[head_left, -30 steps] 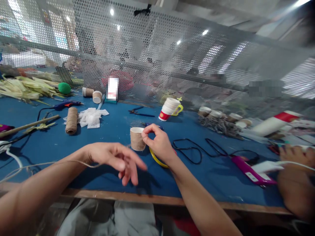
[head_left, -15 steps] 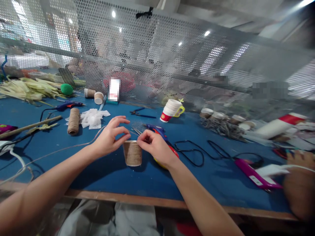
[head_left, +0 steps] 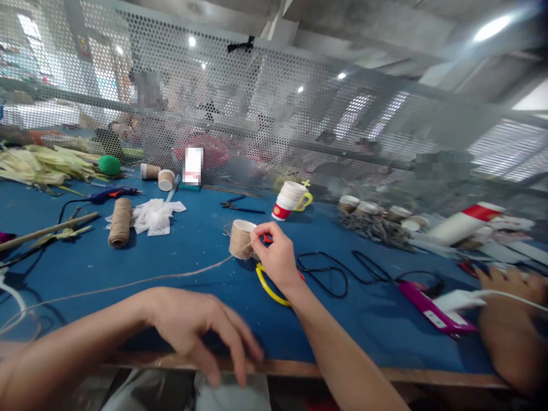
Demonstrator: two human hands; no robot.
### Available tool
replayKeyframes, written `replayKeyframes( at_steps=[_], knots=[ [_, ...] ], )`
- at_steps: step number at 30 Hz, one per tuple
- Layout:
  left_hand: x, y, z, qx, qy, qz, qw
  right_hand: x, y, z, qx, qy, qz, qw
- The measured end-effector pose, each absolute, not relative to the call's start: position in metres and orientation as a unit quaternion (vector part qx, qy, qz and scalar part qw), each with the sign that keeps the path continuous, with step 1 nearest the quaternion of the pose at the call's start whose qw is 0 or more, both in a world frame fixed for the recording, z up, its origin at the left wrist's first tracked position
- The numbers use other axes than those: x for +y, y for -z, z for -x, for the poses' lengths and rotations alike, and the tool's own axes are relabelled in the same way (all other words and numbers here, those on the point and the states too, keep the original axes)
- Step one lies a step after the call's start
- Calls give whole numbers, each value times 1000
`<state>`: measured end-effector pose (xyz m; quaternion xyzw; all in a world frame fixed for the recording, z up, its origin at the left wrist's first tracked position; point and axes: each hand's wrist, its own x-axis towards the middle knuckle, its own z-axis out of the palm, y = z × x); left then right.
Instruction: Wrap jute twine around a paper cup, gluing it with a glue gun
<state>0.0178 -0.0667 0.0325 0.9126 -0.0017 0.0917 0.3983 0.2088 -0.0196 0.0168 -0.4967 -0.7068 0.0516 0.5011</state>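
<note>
My right hand (head_left: 276, 254) pinches the rim of a paper cup (head_left: 241, 242) wrapped in brown twine, holding it tilted above the blue table. From the cup a loose strand of twine (head_left: 141, 281) runs left across the tabletop. Below the cup, my left hand (head_left: 201, 325) hovers at the table's front edge with its fingers apart and drooping, slightly blurred, and nothing in it. Under my right wrist lies a yellow loop handle (head_left: 272, 291), apparently of scissors, partly hidden. A twine spool (head_left: 120, 222) stands to the left beside crumpled white sheets (head_left: 156, 216).
Pliers (head_left: 242, 205) and stacked white cups (head_left: 289, 200) lie farther back, before a perforated metal screen (head_left: 240, 131). On the left are a blue glue gun (head_left: 105, 195) and pale husks (head_left: 38, 162). Black cable (head_left: 329, 274) and a purple power strip (head_left: 432, 311) lie right, near another person's hand (head_left: 509, 291).
My left hand has left the cup's side and dropped toward the table's front edge. The right hand has moved the cup slightly up and to the right, tipping it.
</note>
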Motion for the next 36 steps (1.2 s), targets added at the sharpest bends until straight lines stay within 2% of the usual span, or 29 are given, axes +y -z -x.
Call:
replayKeyframes(
  at_steps=[2,3,6,8,11,14,17,21,26,36],
  knots=[
    [-64,-28,-19,13,-14,-894,447,-21,-18,-209,-697,-57,483,527],
    [-61,-25,-20,61,-24,-906,419,-22,-18,-208,-695,-64,468,542],
    [-48,-11,-20,244,-108,-935,232,-30,-20,-204,-699,-87,406,582],
    [-34,-3,-16,359,-122,-915,135,-34,-20,-202,-707,-102,372,593],
    [-10,0,-1,517,-179,-836,35,-38,-21,-201,-712,-132,366,585],
    [6,-6,12,529,-345,-775,-19,-40,-20,-199,-713,-193,381,556],
    [4,-14,13,404,-467,-785,57,-40,-18,-196,-734,-233,387,508],
    [-13,-15,-1,276,-440,-838,166,-39,-14,-194,-769,-209,400,453],
    [-19,-4,-14,289,-391,-847,216,-39,-12,-191,-786,-192,407,424],
    [-15,-1,-12,316,-380,-810,316,-40,-15,-190,-783,-218,403,420]
  ],
)
